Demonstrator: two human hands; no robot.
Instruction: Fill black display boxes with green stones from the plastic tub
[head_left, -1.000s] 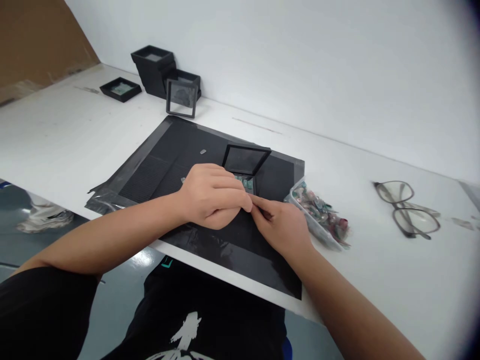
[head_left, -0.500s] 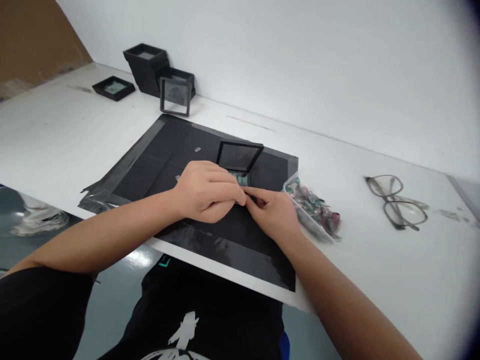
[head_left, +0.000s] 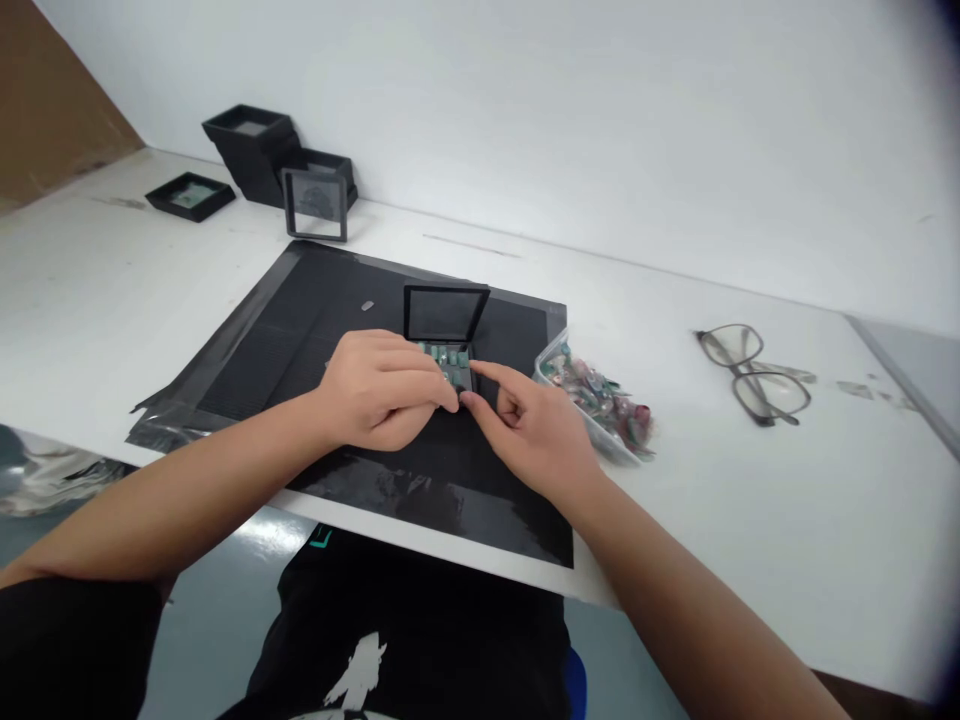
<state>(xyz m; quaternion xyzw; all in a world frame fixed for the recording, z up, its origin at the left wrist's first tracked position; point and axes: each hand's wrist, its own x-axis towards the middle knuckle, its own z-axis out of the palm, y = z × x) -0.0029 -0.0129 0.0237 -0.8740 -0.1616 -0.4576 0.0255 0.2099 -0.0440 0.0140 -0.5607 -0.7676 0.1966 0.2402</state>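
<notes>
A small black hinged box [head_left: 444,320] stands open on a black mat [head_left: 300,330], its lid upright and several small green pieces lying in its base. My left hand [head_left: 379,388] is curled beside the box's front left, its fingertips pressed together at the base; what they pinch is hidden. My right hand [head_left: 525,430] reaches in from the right with thumb and forefinger touching the base's front edge and the other fingers folded.
A clear plastic bag of greenish and reddish small pieces [head_left: 600,400] lies right of the mat. A pair of glasses [head_left: 754,370] lies farther right. Black boxes [head_left: 259,150], an upright frame [head_left: 315,205] and a flat tray [head_left: 190,195] sit at the back left by the wall.
Both hands have shifted slightly forward toward the box base. My right forefinger has stretched out to the base's edge. The camera has turned to the right.
</notes>
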